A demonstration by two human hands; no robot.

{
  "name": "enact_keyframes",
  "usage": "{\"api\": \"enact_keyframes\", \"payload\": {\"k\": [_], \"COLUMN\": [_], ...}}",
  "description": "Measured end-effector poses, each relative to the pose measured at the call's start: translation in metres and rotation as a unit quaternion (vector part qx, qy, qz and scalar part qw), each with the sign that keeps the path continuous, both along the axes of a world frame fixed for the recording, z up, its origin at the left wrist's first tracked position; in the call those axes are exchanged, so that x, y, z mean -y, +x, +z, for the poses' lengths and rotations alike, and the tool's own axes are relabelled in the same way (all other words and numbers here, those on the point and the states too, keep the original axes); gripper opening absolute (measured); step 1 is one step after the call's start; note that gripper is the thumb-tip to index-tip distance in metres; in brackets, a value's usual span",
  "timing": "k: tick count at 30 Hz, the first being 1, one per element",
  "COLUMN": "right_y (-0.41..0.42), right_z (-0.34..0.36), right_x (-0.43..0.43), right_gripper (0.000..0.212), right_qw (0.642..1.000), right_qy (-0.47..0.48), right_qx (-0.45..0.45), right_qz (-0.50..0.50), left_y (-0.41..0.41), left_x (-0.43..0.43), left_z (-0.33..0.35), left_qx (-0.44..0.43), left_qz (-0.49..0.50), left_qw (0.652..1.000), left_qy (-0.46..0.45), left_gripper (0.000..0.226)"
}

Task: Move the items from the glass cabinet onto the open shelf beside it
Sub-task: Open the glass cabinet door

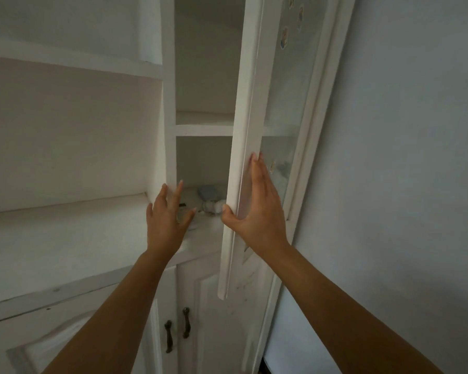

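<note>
Right hand (257, 209), at frame centre, clasps the glass cabinet door (241, 147) edge while the left hand (166, 220), fingers spread and empty, nears dim items (210, 198), perhaps cloths, on the lower cabinet shelf; steady the door, then lift leftward to the open shelf (65, 217).

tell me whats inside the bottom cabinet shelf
A blue-grey item and a whitish crumpled one lie there. The door and left hand cover the rest.

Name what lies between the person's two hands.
In the head view, between left hand and right hand: a pale blue item and white item on the cabinet shelf.
</note>
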State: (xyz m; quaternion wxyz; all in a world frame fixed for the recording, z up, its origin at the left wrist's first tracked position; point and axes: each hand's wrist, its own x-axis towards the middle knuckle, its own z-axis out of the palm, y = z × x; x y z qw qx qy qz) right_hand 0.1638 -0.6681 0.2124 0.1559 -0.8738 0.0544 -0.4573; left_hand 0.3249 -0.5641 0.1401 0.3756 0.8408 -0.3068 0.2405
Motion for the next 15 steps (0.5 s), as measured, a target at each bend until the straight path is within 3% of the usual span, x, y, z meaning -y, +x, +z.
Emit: {"api": "enact_keyframes", "payload": {"k": [15], "right_y": [-0.134], "right_z": [-0.003], "right_x": [0.061], "right_gripper": [0.082], "right_qw": [0.995], "right_qy": [-0.034], "right_qx": [0.010], "right_qz": [-0.093], "left_y": [-0.116], "left_x": [0.092], "left_z": [0.013], "left_qx": [0.065], "left_qz": [-0.203], "left_qw": [0.973], "left_qy": [0.090], "left_gripper": [0.068]}}
